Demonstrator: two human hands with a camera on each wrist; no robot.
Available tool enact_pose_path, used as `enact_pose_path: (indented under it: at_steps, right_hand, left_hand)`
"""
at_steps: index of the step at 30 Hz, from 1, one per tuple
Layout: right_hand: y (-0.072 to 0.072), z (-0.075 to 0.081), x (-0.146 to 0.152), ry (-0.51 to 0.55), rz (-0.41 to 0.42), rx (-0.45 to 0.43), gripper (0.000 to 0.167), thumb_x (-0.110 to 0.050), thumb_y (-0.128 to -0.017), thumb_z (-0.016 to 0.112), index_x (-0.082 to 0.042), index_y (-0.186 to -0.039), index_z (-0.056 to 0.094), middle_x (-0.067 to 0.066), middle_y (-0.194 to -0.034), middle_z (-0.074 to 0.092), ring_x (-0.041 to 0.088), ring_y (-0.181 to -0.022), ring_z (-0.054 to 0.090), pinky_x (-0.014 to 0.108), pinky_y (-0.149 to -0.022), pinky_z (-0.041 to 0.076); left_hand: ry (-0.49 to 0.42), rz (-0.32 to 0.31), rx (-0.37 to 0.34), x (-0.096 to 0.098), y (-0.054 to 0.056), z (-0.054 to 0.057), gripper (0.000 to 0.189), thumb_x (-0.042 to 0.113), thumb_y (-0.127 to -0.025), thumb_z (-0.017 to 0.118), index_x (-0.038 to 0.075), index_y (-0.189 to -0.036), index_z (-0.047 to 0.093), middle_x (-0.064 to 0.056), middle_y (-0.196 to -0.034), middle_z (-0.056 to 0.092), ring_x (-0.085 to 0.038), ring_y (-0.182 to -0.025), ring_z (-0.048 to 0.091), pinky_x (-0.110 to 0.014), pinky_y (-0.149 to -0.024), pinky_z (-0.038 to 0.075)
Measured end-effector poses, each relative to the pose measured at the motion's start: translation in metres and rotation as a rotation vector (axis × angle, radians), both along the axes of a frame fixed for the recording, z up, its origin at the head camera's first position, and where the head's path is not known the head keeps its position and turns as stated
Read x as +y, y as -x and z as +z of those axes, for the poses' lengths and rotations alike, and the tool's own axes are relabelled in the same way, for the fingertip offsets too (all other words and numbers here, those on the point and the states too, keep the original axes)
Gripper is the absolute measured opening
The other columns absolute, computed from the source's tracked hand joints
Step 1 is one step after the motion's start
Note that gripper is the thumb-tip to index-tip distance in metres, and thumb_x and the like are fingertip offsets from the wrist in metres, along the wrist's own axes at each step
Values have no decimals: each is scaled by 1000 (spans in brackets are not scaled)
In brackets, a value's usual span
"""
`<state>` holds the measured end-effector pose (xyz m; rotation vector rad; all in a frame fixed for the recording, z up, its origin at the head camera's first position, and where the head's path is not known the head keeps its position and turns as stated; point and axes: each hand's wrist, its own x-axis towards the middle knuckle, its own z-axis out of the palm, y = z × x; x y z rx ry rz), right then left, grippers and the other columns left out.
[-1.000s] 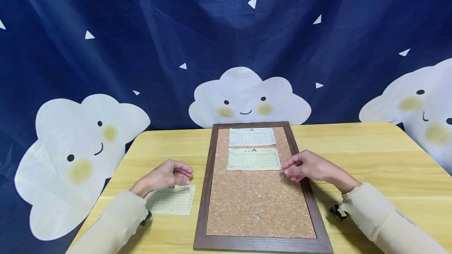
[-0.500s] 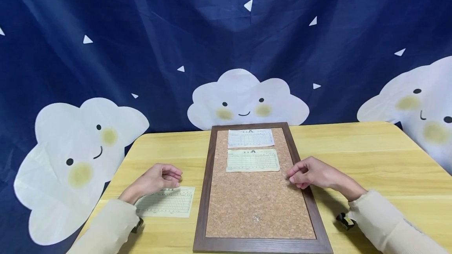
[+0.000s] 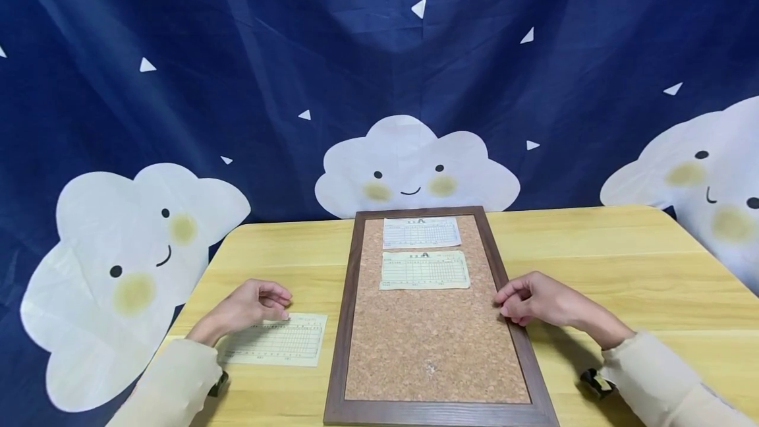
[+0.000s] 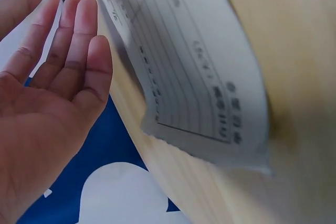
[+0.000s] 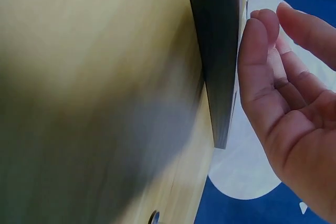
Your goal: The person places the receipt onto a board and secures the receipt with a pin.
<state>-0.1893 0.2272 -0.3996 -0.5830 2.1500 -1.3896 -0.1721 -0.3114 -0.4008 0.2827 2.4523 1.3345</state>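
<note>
A cork board (image 3: 435,341) in a dark brown wooden frame (image 3: 439,412) lies on the table. Two printed form slips are on its upper part: a white-blue slip (image 3: 421,233) at the top and a pale green slip (image 3: 424,270) below it. Left of the board, another pale green slip (image 3: 290,346) lies on the tabletop. Over that slip's upper left part hovers my left hand (image 3: 246,308), fingers loosely bent; the left wrist view shows them apart from the paper (image 4: 194,77). My right hand (image 3: 545,302) is at the frame's right side, fingers bent and holding nothing.
The light wooden table (image 3: 622,269) extends to both sides of the board. A dark blue curtain (image 3: 267,84) with smiling white clouds hangs behind it. Dark wrist-camera straps (image 3: 595,382) show by the sleeves.
Both hands have drawn apart and a little towards me: the left moved left over the loose slip, the right moved away from the pale green slip to the frame's right side. The slips on the board stay put.
</note>
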Motion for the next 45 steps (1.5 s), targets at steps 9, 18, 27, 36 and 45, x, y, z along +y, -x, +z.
enact_pose_path:
  at_steps: [9,18,27,36,45]
  right_hand:
    - [-5,-5,9,5,-12,-3,23,5,-90,61,20,-106,60,13,-89,69,10,-77,65,30,-68,58]
    - [-8,-9,16,7,-32,-18,18,6,-90,61,19,-103,61,11,-83,66,10,-76,64,31,-68,58]
    - [-9,-11,18,-10,-42,-10,16,7,-89,58,19,-101,60,5,-79,65,11,-77,64,30,-66,57]
    - [-9,-11,18,-17,-66,9,13,6,-88,63,16,-97,63,8,-79,63,10,-71,60,30,-65,57]
    - [-12,-11,17,-20,-71,16,12,6,-87,63,16,-95,63,8,-80,64,11,-71,61,30,-64,57]
  left_hand:
    - [25,44,4,-15,-4,3,37,-1,-81,79,-15,-113,63,-20,-106,69,-25,-94,65,-23,-78,54]
    - [34,89,-1,-33,-7,0,39,-2,-81,78,-16,-113,62,-22,-106,69,-24,-93,66,-23,-78,55]
    - [96,119,50,-51,-8,-2,33,-1,-82,78,-14,-109,65,-19,-103,71,-18,-89,64,-22,-76,53]
    - [161,188,26,-58,-16,-4,29,-1,-79,78,-7,-106,69,-11,-98,67,-19,-85,56,-24,-70,48]
    - [154,194,-31,-58,-17,-3,25,-5,-78,75,-9,-103,69,-8,-90,65,-19,-81,57,-24,-67,51]
